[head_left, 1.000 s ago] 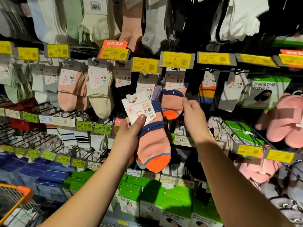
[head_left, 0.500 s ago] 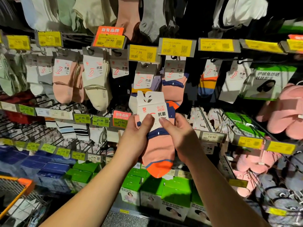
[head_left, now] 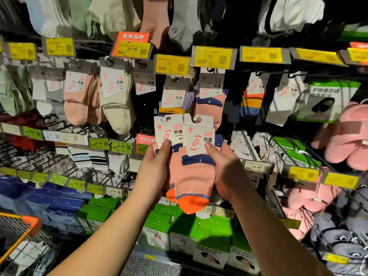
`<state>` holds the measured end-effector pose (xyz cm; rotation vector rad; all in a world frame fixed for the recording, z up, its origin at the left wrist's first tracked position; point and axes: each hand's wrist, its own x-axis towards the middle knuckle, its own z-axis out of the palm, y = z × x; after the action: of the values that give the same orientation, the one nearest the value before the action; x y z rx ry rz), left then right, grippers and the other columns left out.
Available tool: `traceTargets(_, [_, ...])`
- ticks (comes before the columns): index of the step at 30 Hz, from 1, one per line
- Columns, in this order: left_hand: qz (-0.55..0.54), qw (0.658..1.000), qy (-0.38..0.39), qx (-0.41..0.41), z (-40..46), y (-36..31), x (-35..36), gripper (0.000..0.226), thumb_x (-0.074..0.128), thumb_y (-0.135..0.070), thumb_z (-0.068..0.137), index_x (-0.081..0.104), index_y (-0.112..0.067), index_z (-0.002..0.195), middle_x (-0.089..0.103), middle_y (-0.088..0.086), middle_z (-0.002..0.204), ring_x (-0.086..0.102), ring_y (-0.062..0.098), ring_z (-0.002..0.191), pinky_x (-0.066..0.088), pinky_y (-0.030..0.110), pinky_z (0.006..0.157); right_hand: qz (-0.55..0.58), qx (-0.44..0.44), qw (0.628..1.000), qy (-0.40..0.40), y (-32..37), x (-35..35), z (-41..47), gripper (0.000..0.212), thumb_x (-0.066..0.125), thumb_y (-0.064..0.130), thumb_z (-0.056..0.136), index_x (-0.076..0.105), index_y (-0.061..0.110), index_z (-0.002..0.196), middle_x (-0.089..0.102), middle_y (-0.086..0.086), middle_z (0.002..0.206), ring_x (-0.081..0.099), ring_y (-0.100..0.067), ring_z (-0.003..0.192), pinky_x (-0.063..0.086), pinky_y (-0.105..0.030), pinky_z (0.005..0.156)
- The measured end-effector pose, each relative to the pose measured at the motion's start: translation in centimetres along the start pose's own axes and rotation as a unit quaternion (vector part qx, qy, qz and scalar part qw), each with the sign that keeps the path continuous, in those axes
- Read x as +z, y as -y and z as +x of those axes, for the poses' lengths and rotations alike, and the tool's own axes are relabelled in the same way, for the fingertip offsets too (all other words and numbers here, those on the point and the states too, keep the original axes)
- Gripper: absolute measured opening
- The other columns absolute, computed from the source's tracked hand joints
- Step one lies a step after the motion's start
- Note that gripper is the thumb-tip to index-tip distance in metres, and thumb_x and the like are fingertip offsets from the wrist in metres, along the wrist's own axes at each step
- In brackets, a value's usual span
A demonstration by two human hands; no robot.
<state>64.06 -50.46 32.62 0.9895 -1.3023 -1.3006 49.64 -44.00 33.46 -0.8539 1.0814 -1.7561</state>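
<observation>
Two sock packs off the pegs, not in the cart yet

Both hands are full. The left hand (head_left: pixel 157 172) pinches the rear sock pack (head_left: pixel 168 131) with its thumb on the card. The right hand (head_left: pixel 227 170) grips the front sock pack (head_left: pixel 196 176) the same way, and the two packs overlap dead centre. The picking looks done to me; matching hanging socks (head_left: pixel 212 100) sit at 12 o'clock. I'd guess what's left is comparing them, then dropping them in the cart (head_left: pixel 29 222) at 8 o'clock.
</observation>
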Motion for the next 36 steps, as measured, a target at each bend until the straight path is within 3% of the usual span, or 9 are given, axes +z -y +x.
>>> traceTargets(2, [0.023,0.999,-0.022,0.011,0.1,-0.3,-0.4,0.014,0.053,-0.04,0.101,0.059,-0.031,0.109,0.067,-0.024,0.092,0.064,-0.006,0.086,0.046,0.009,0.064,0.025,-0.001,1.0,-0.01,0.6,-0.3,0.4,0.021,0.046,0.011,0.103,0.061,0.011,0.119,0.076,-0.013,0.104,0.074,-0.028,0.092,0.061,-0.038,0.074])
traceTargets(5, [0.011,0.999,-0.043,0.022,0.3,-1.2,-1.1,0.033,0.052,-0.041,0.101,0.059,-0.021,0.127,0.071,-0.009,0.109,0.067,0.003,0.093,0.051,0.023,0.078,0.014,-0.026,0.998,-0.056,2.2,-1.2,1.9,0.014,0.048,0.013,0.104,0.058,0.014,0.114,0.077,-0.007,0.094,0.075,-0.022,0.083,0.061,-0.036,0.067])
traceTargets(8, [0.004,0.998,-0.04,0.041,0.8,-1.3,-1.5,0.028,0.054,-0.044,0.1,0.061,-0.024,0.118,0.072,-0.009,0.103,0.068,-0.003,0.081,0.053,0.028,0.079,-0.082,-0.068,0.991,-0.087,3.8,-2.4,4.1,0.012,0.051,0.019,0.104,0.058,0.02,0.115,0.074,-0.007,0.109,0.074,-0.022,0.096,0.06,-0.047,0.086])
traceTargets(12, [-0.012,0.998,-0.041,0.038,0.6,-1.7,-1.1,0.041,0.057,-0.055,0.093,0.062,-0.025,0.118,0.074,-0.002,0.109,0.071,0.012,0.092,0.057,0.04,0.086,-0.181,-0.107,0.975,-0.072,5.5,-2.4,6.5,0.036,0.057,0.038,0.096,0.056,0.021,0.128,0.071,0.0,0.122,0.068,-0.019,0.113,0.051,-0.052,0.101])
traceTargets(17, [-0.021,0.998,-0.039,0.042,0.6,-1.9,-0.9,0.022,0.05,-0.035,0.103,0.06,-0.021,0.116,0.071,-0.009,0.099,0.066,-0.01,0.069,0.05,0.014,0.06,-0.22,-0.146,0.961,-0.082,6.6,-1.5,9.9,0.042,0.058,0.045,0.088,0.06,0.021,0.122,0.073,0.001,0.115,0.07,-0.018,0.107,0.051,-0.053,0.1])
traceTargets(22, [-0.03,0.998,-0.035,0.033,0.4,-2.2,-0.8,0.027,0.051,-0.038,0.102,0.062,-0.02,0.119,0.074,-0.006,0.103,0.069,-0.003,0.076,0.051,0.027,0.069,-0.229,-0.156,0.956,-0.094,7.2,-0.5,12.1,0.021,0.057,0.041,0.093,0.059,0.03,0.11,0.072,0.002,0.111,0.069,-0.02,0.104,0.052,-0.053,0.098])
traceTargets(27, [-0.044,0.998,-0.029,0.029,0.5,-2.5,-0.9,0.02,0.056,-0.042,0.1,0.064,-0.025,0.106,0.075,-0.004,0.103,0.071,0.007,0.085,0.056,0.036,0.08,-0.217,-0.146,0.96,-0.099,7.7,0.1,13.1,0.026,0.057,0.043,0.09,0.059,0.028,0.112,0.073,0.0,0.11,0.069,-0.021,0.102,0.054,-0.053,0.096])
traceTargets(30, [-0.041,0.998,-0.031,0.028,0.6,-2.8,-1.1,0.039,0.059,-0.059,0.083,0.066,-0.028,0.106,0.076,-0.004,0.105,0.071,0.016,0.097,0.055,0.048,0.093,-0.184,-0.148,0.965,-0.11,7.7,-0.3,13.3,0.031,0.058,0.041,0.09,0.06,0.023,0.115,0.073,-0.002,0.111,0.071,-0.022,0.101,0.055,-0.053,0.094])
traceTargets(36, [-0.05,0.998,-0.03,0.016,0.4,-3.2,-1.0,0.035,0.059,-0.056,0.085,0.067,-0.029,0.105,0.077,-0.003,0.104,0.072,0.019,0.098,0.054,0.052,0.095,-0.215,-0.125,0.961,-0.124,6.7,-1.2,13.8,0.035,0.058,0.045,0.086,0.06,0.025,0.115,0.073,0.001,0.11,0.07,-0.021,0.101,0.055,-0.05,0.094])
